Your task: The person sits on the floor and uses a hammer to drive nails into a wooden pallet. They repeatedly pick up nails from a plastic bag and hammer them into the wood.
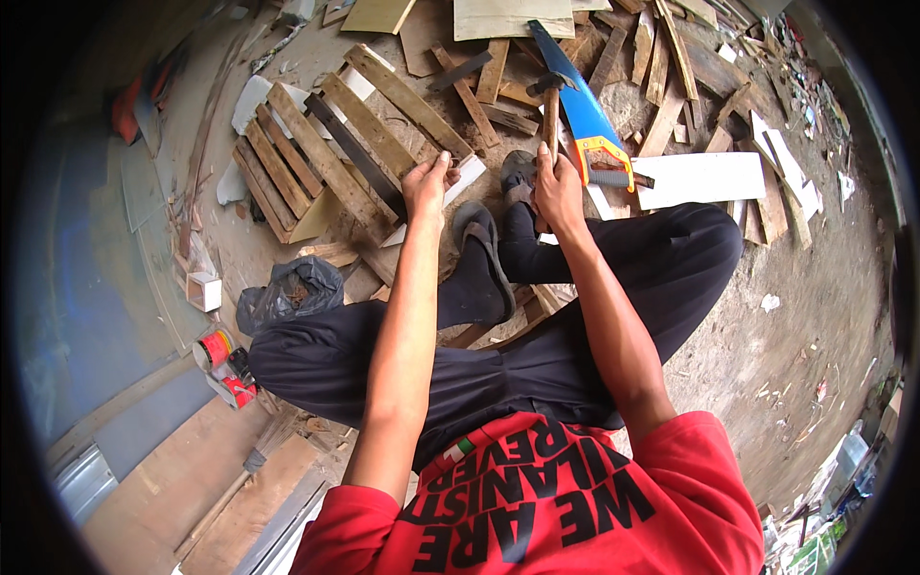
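Counted: 2 hands, comprising 1 left hand (428, 187) and 1 right hand (561, 195). Hammer (551, 123): 1. Handsaw (580, 107), blue-bladed: 1. Slatted wooden frame (326, 159), far left: 1, bearing at least 6 slats (368, 126), of which 1 is dark. Sandals (501, 276): 2. Dark plastic bag (305, 287), left: 1. Long-handled tool (218, 505), near left: 1. Loose wood pieces (492, 72), far side: more than 10; overlap prevents an exact count.

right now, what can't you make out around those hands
- Head view: whether the left hand pinches anything; its own fingers hide it.
- Head view: the hammer's grip end, covered by the right hand.
- Head view: what the black bag holds; too small.
- Head view: the pale board's far end, cut off by the top edge.
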